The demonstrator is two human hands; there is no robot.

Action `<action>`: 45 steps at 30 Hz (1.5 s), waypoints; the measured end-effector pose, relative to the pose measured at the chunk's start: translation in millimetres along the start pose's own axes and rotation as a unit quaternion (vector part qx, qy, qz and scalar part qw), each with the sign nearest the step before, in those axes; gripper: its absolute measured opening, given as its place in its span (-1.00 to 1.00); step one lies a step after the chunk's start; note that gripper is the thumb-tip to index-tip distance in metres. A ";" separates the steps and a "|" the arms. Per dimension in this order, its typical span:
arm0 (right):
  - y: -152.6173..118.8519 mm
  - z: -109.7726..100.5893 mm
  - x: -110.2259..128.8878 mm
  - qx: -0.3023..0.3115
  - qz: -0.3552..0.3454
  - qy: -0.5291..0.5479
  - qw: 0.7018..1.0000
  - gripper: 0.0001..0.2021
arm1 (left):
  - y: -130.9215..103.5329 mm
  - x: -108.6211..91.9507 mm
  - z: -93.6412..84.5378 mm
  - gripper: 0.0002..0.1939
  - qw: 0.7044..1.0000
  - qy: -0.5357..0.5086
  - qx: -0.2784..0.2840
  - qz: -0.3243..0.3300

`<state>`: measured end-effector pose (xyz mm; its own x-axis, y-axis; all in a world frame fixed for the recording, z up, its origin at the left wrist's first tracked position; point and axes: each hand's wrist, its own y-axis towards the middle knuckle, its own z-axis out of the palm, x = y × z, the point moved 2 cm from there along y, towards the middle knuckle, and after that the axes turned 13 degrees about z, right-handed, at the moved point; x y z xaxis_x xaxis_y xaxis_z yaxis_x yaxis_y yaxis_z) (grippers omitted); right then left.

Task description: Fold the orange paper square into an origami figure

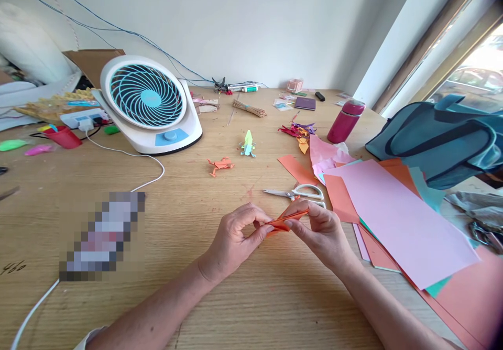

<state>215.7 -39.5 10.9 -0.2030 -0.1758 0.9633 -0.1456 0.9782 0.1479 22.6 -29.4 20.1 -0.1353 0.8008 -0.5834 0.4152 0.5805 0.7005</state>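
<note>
Between my two hands is a small folded piece of orange paper point(282, 225), raised a little above the table. My left hand point(240, 237) pinches its left end between thumb and fingers. The right end is gripped by my right hand point(323, 230), thumb below and fingers on top. Just beyond my right hand lie white-handled scissors point(275, 193), blades pointing left. Farther off, an orange origami figure point(221, 165) with thin legs rests on the wood. Beside it stands a yellow-green and blue origami figure point(248, 144).
Stacked coloured paper sheets point(404, 219) cover the right side, near a teal bag point(444, 135) and a magenta flask point(346, 121). A white fan point(147, 104) stands at back left. A blurred-out device point(104, 237) with a white cable point(153, 156) lies at left.
</note>
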 end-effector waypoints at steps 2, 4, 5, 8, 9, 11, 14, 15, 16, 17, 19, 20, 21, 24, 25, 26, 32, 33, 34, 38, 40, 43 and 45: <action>-0.6 1.2 0.9 0.008 -0.004 -0.005 1.000 -0.91 | 0.5 -0.4 0.6 -0.92 1.000 -0.016 0.003 -0.006; -0.9 2.3 1.6 0.015 -0.001 -0.003 1.000 -0.90 | 0.2 -1.1 0.7 -0.88 1.000 -0.019 0.003 -0.009; -1.0 3.1 1.8 0.018 0.005 -0.001 1.000 -0.90 | -0.3 -1.5 0.7 -0.87 1.000 -0.015 0.002 -0.009; -1.1 6.1 2.2 0.021 0.026 -0.005 0.999 -0.91 | -2.7 -3.6 1.3 -0.86 1.000 0.007 0.001 -0.005; -1.2 7.3 2.3 0.023 0.028 -0.008 0.999 -0.91 | -3.5 -4.4 1.7 -0.86 1.000 0.017 0.001 -0.001; -1.7 9.3 2.3 0.026 0.023 -0.014 0.999 -0.92 | -4.8 -6.0 2.7 -0.85 0.999 0.033 0.003 0.008; -2.4 10.7 2.0 0.025 0.011 -0.014 1.000 -0.91 | -5.2 -7.2 4.4 -0.89 0.999 0.030 0.000 0.013; -2.6 10.8 1.9 0.024 0.008 -0.014 1.000 -0.91 | -5.0 -7.3 4.8 -0.90 1.000 0.026 -0.002 0.012; -2.7 10.9 2.0 0.024 0.005 -0.015 1.000 -0.90 | -4.8 -7.5 5.2 -0.90 1.000 0.023 -0.003 0.010; -2.8 11.0 2.1 0.023 0.003 -0.017 1.000 -0.90 | -4.5 -7.6 5.4 -0.90 1.000 0.022 -0.003 0.010; -2.8 11.4 2.6 0.024 0.001 -0.019 1.000 -0.90 | -4.2 -8.0 5.8 -0.87 1.000 0.026 0.001 0.009; -2.8 11.7 2.8 0.024 0.001 -0.019 1.000 -0.90 | -4.2 -8.1 5.9 -0.85 1.000 0.027 0.002 0.007; -2.7 12.0 2.9 0.025 0.004 -0.017 1.000 -0.90 | -4.4 -8.2 5.8 -0.85 1.000 0.027 0.003 0.004; -2.5 13.0 2.7 0.030 0.007 -0.005 1.000 -0.91 | -5.1 -7.8 5.9 -0.83 1.000 0.023 0.008 -0.002; -2.5 13.2 2.5 0.032 0.008 -0.001 0.999 -0.91 | -5.3 -7.5 5.9 -0.83 1.000 0.023 0.009 -0.003; -2.5 13.2 2.2 0.034 0.011 0.004 0.999 -0.91 | -5.4 -7.2 5.8 -0.83 1.000 0.023 0.009 -0.004; -2.8 9.4 2.5 0.030 0.033 0.017 0.999 -0.90 | -4.5 -6.7 5.6 -0.82 1.000 0.029 -0.001 0.005; -2.8 8.9 3.0 0.029 0.030 0.014 0.999 -0.89 | -4.4 -6.8 5.7 -0.83 1.000 0.028 -0.003 0.006; -2.8 8.6 3.5 0.029 0.026 0.011 0.999 -0.88 | -4.3 -6.9 5.8 -0.85 1.000 0.026 -0.005 0.007; -2.9 9.8 3.7 0.035 0.016 0.002 0.999 -0.89 | -4.1 -7.0 6.5 -0.87 1.000 0.014 -0.003 0.001; -2.8 10.6 2.7 0.035 0.022 0.003 0.999 -0.89 | -4.3 -7.3 6.4 -0.84 1.000 0.018 -0.001 -0.003; -2.9 10.5 1.7 0.032 0.024 0.005 0.999 -0.90 | -4.8 -7.4 6.4 -0.83 1.000 0.026 -0.002 -0.011; -3.0 10.0 2.1 0.028 0.014 0.000 0.999 -0.89 | -4.9 -7.2 6.7 -0.84 1.000 0.024 -0.001 -0.016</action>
<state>206.1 -43.9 10.2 -0.2078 -0.1487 0.9668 -0.1947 0.9749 0.1081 27.5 -39.1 18.1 -0.1923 0.7877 -0.5852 0.4086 0.6065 0.6821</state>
